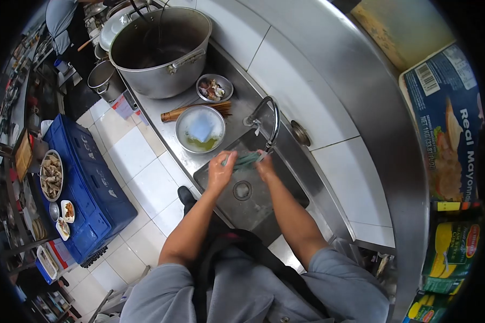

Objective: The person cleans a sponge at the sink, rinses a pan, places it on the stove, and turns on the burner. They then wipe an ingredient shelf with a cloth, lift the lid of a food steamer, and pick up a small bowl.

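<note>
In the head view, the left hand is holding one end of a green thing with bent fingers, and the right hand is holding its other end, fingers folded. Under both hands, the sink is giving open room; its left edge is lying near the left hand. Beyond this hand, a bowl is containing foamy water and a blue sponge.

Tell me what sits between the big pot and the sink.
In the head view: a small bowl, a bundle of sticks, and a larger sudsy bowl.
</note>
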A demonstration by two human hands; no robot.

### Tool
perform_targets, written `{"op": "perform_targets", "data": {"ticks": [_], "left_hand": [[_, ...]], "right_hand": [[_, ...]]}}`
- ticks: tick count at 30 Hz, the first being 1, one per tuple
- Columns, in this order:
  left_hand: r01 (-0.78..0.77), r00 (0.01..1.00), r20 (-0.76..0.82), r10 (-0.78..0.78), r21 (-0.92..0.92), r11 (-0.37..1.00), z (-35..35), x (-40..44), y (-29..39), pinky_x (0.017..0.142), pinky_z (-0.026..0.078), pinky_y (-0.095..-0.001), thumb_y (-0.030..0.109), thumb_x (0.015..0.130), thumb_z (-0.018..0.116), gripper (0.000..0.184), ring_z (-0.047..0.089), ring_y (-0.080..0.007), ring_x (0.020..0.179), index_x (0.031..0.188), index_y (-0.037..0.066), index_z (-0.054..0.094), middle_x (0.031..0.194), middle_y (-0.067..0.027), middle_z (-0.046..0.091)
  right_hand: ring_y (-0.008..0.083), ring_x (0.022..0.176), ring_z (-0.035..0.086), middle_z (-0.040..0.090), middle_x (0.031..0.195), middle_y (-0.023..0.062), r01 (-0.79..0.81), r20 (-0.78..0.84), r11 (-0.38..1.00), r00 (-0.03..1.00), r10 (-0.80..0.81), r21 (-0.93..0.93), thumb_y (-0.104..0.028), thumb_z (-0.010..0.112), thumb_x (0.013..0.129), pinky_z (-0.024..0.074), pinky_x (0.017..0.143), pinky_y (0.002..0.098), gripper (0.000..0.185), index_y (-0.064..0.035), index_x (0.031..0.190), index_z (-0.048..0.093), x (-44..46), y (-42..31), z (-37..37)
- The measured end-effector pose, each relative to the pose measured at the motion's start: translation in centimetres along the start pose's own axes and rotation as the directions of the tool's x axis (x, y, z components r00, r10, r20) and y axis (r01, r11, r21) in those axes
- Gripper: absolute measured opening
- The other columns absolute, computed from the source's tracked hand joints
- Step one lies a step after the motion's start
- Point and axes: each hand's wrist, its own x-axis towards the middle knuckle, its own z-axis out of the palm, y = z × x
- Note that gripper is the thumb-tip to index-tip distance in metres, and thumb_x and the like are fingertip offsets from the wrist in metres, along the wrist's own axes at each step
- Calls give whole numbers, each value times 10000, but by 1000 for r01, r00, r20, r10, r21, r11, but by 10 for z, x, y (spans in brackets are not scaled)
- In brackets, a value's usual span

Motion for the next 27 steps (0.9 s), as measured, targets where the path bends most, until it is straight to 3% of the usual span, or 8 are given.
{"op": "perform_targets", "data": {"ticks": [4, 6, 12, 15, 23, 24, 25, 27], "left_hand": [[70, 887, 274, -372, 716, 694, -26, -14, -64, 852, 477, -400, 248, 803, 710, 309, 641, -325, 937, 977, -4, 665, 992, -200, 658], [-368, 930, 277, 242, 684, 630, -12, -21, -100, 914, 444, -434, 232, 705, 766, 531, 592, -344, 1060, 1166, 50, 577, 1123, -176, 627], [105, 879, 448, -162, 150, 983, 23, 33, -72, 901, 447, -362, 37, 640, 717, 602, 546, -305, 1078, 1196, 76, 491, 1242, -164, 521], [160, 848, 504, -165, 53, 986, 21, 38, -58, 868, 450, -324, -23, 647, 670, 655, 557, -245, 1005, 1245, 90, 427, 1153, -130, 550], [550, 780, 590, -209, -488, 677, 44, 25, -29, 926, 441, -351, -94, 660, 565, 905, 437, -290, 1224, 1455, 163, 215, 1302, -201, 424], [135, 849, 523, -75, -78, 988, 37, 25, -23, 945, 439, -370, -90, 668, 558, 895, 379, -323, 1280, 1458, 167, 227, 1356, -225, 377], [-329, 844, 529, 92, 375, 867, 28, 25, -13, 963, 436, -390, -87, 675, 551, 885, 320, -356, 1337, 1462, 171, 239, 1410, -250, 329], [-508, 757, 629, 179, 393, 766, 10, 24, 11, 976, 432, -411, -65, 688, 564, 851, 307, -386, 1340, 1451, 174, 275, 1435, -256, 297]], "right_hand": [[214, 864, 622, 633, 967, 130, -22, -53, 604, 993, 106, 797, 80, 537, 733, 496, 771, 317, 351, -48, 1059, 510, -4, -28, 12], [260, 907, 609, 609, 1016, 171, 8, -40, 734, 999, 26, 680, 116, 481, 701, 509, 801, 373, 404, -60, 1065, 499, -11, -34, 24], [229, 971, 550, 535, 1007, 86, -14, 37, 399, 998, -49, 917, 127, 505, 621, 453, 894, 339, 531, -79, 1109, 506, -27, -55, 16], [204, 1027, 534, 525, 1077, 76, -33, 280, 909, 956, -93, 415, 25, 659, 697, 427, 926, 339, 522, -75, 1183, 493, -23, -21, -37], [213, 958, 605, 620, 1065, 61, -352, 364, 831, 910, 197, 431, -148, 764, 741, 466, 835, 407, 512, -65, 1205, 565, -56, -54, -8], [213, 958, 605, 620, 1065, 61, -350, 361, 829, 912, 196, 435, -148, 764, 741, 466, 835, 407, 512, -65, 1205, 565, -49, -38, -10], [188, 860, 604, 621, 978, 53, -431, 395, 781, 882, 258, 451, -143, 745, 757, 469, 732, 366, 390, -69, 1111, 598, -46, -34, -14], [164, 761, 602, 623, 891, 44, -511, 432, 726, 843, 320, 460, -138, 726, 773, 472, 630, 324, 269, -73, 1017, 631, -38, -23, -24]]}}
